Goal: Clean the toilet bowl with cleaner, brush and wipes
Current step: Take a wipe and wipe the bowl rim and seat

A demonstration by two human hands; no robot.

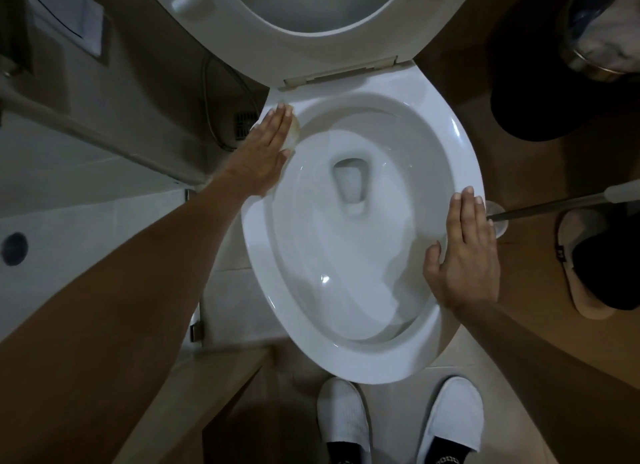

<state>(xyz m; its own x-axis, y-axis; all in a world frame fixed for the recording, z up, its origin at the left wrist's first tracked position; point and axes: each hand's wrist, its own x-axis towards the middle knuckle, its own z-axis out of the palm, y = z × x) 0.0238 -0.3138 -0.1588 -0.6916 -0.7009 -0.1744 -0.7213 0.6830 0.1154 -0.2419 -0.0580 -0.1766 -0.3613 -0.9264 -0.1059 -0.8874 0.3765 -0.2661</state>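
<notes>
The white toilet bowl [349, 363] fills the middle of the head view, its seat and lid [242, 38] raised at the top. My left hand [263, 148] lies flat with straight fingers on the bowl's far left rim, pressing a pale yellowish wipe [293, 134] that peeks out beside the fingers. My right hand [465, 256] rests flat on the right rim, fingers straight and thumb spread, holding nothing. The toilet brush handle [561, 205] slants in from the right edge, its lower end in a clear holder [498, 221] just past my right fingers.
My two white slippers [341, 418] stand on the floor in front of the bowl. Another slipper [588, 266] with a dark foot lies at the right. A dark bin [526, 93] and a shiny container [602, 27] sit at the upper right. A hose [216, 110] hangs left of the bowl.
</notes>
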